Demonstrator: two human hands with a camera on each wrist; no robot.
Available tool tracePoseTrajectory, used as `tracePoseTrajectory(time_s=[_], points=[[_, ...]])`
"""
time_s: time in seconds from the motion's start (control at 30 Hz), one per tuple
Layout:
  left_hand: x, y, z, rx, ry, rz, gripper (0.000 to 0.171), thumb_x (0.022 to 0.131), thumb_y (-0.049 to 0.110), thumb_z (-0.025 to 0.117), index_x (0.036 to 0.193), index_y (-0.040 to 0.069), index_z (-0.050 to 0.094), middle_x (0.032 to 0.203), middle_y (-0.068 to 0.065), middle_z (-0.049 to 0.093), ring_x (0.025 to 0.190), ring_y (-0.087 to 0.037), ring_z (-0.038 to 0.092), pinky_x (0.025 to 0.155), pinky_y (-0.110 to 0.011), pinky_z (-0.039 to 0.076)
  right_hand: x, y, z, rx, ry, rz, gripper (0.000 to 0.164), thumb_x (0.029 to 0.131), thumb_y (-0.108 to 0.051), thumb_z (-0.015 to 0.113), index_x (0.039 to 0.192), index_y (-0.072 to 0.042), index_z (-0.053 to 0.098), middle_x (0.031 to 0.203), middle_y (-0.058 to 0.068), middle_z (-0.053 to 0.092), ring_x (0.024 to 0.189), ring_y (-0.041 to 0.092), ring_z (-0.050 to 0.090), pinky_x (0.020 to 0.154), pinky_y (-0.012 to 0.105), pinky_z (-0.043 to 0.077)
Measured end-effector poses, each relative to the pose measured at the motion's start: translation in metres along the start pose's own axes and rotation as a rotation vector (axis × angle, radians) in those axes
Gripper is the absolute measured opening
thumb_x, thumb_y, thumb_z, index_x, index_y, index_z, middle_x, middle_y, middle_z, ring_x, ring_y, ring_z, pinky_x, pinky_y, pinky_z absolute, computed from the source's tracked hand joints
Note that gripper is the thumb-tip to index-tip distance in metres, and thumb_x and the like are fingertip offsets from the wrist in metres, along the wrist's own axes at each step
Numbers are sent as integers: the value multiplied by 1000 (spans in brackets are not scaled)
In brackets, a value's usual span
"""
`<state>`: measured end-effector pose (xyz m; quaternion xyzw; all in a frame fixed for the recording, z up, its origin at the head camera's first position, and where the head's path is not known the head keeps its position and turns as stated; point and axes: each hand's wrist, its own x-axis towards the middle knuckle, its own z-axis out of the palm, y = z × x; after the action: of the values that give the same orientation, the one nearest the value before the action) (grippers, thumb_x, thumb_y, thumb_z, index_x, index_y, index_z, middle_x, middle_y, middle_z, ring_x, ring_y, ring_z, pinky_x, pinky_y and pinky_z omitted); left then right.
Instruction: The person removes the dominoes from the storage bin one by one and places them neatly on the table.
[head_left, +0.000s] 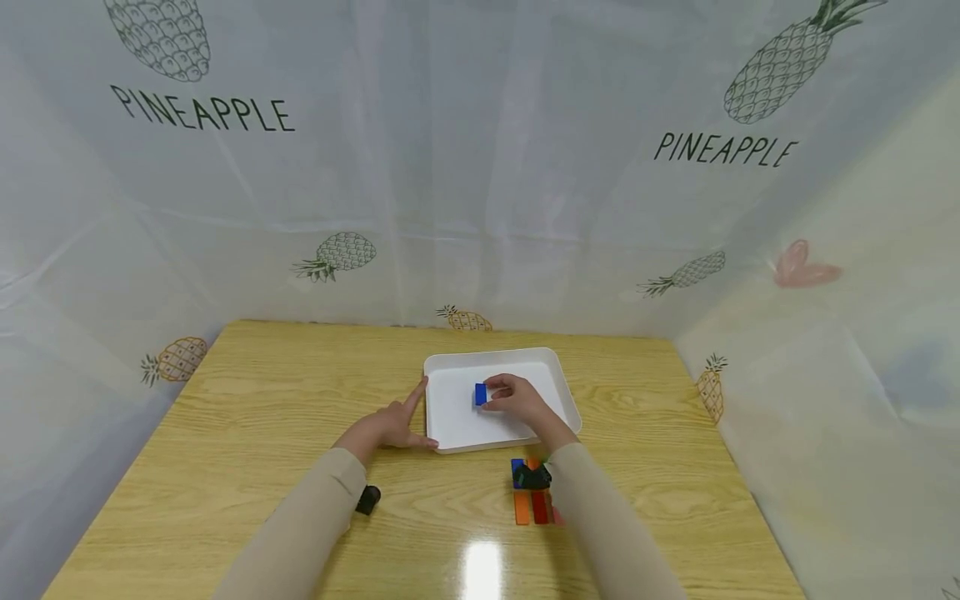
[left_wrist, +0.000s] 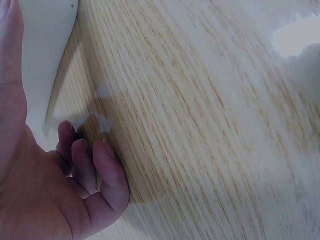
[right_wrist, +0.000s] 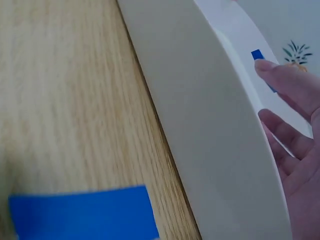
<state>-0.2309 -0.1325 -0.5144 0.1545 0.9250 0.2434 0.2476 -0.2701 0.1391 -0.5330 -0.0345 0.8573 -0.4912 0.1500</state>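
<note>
A shallow white tray (head_left: 450, 425) sits on the wooden table in the head view. My right hand (head_left: 517, 400) reaches over its front side and pinches a small blue block (head_left: 480, 395) between thumb and fingers, low above the tray floor. The right wrist view shows the thumb on the same blue block (right_wrist: 257, 54), beyond the tray wall (right_wrist: 200, 100). My left hand (head_left: 392, 423) is at the tray's left side, with index finger and thumb spread straight against the edge. Its other fingers (left_wrist: 111, 175) bend loosely over the wood in the left wrist view.
In front of the tray, partly under the right forearm, lie several coloured blocks, among them an orange block (head_left: 522, 507), a dark red block (head_left: 539, 507) and another blue block (right_wrist: 85, 215). A white curtain (head_left: 480, 208) printed with pineapples hangs behind the table (head_left: 315, 367).
</note>
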Motion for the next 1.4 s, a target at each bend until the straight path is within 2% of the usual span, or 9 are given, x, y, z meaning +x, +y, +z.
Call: tracePoseTrajectory(time_s=[0.2, 0.4, 0.53, 0.8, 0.93, 1.07, 1.17, 1.27, 1.4], points=[[4, 2, 4, -10, -22, 4, 121, 79, 57, 74, 157, 19, -10, 141, -44, 31, 131, -55, 34, 104, -62, 32, -25, -2, -12, 21, -20, -40, 42, 80, -15, 82, 119, -11, 67, 116, 4, 65, 92, 18, 60, 83, 32, 52], [5, 2, 3, -53, -68, 56, 118, 83, 53, 72, 155, 16, -14, 139, -44, 35, 131, -52, 36, 106, -59, 32, -53, 0, -28, 21, -34, -111, 43, 81, -14, 81, 121, -7, 65, 115, 9, 65, 92, 21, 62, 78, 31, 53], [4, 3, 1, -61, -75, 62, 119, 83, 53, 73, 155, 15, -14, 135, -44, 39, 129, -52, 39, 105, -59, 33, -69, 3, -39, 24, -30, -154, 43, 82, -14, 80, 121, -6, 65, 112, 10, 65, 91, 22, 62, 76, 30, 54], [7, -2, 6, -59, -78, 75, 121, 82, 56, 72, 155, 16, -16, 141, -43, 33, 132, -53, 33, 108, -60, 28, -101, 10, -59, 55, -68, -219, 43, 85, -8, 76, 125, -1, 62, 112, 14, 64, 91, 28, 61, 76, 30, 54], [7, -3, 5, -68, -73, 83, 122, 81, 57, 72, 155, 16, -16, 140, -44, 33, 131, -55, 34, 107, -61, 28, -118, 14, -70, 31, -65, -264, 42, 86, -5, 74, 126, 2, 61, 111, 16, 63, 91, 28, 61, 76, 29, 54], [6, -2, 1, -64, -68, 99, 121, 82, 55, 72, 154, 16, -16, 139, -45, 32, 130, -56, 34, 107, -61, 27, -133, 18, -82, 22, -47, -265, 43, 87, -7, 74, 127, 0, 61, 113, 15, 63, 92, 27, 61, 77, 27, 53], [7, -4, 0, -76, -65, 112, 120, 84, 53, 72, 154, 15, -17, 141, -45, 30, 131, -55, 32, 109, -60, 26, -144, 24, -88, 20, -30, -266, 44, 86, -7, 75, 127, 1, 60, 112, 16, 63, 94, 31, 61, 79, 28, 53], [7, -4, -1, -90, -65, 111, 120, 84, 49, 73, 153, 14, -19, 141, -46, 28, 130, -56, 33, 108, -60, 26, -153, 32, -94, 25, -18, -269, 44, 86, -8, 75, 126, 2, 60, 112, 16, 63, 94, 32, 60, 80, 29, 53], [4, 0, -3, -94, -59, 91, 120, 85, 46, 74, 153, 11, -18, 140, -47, 29, 129, -56, 34, 107, -61, 27, -166, 42, -99, 44, -8, -243, 43, 86, -7, 75, 125, 2, 61, 111, 15, 63, 91, 27, 60, 77, 29, 54]])
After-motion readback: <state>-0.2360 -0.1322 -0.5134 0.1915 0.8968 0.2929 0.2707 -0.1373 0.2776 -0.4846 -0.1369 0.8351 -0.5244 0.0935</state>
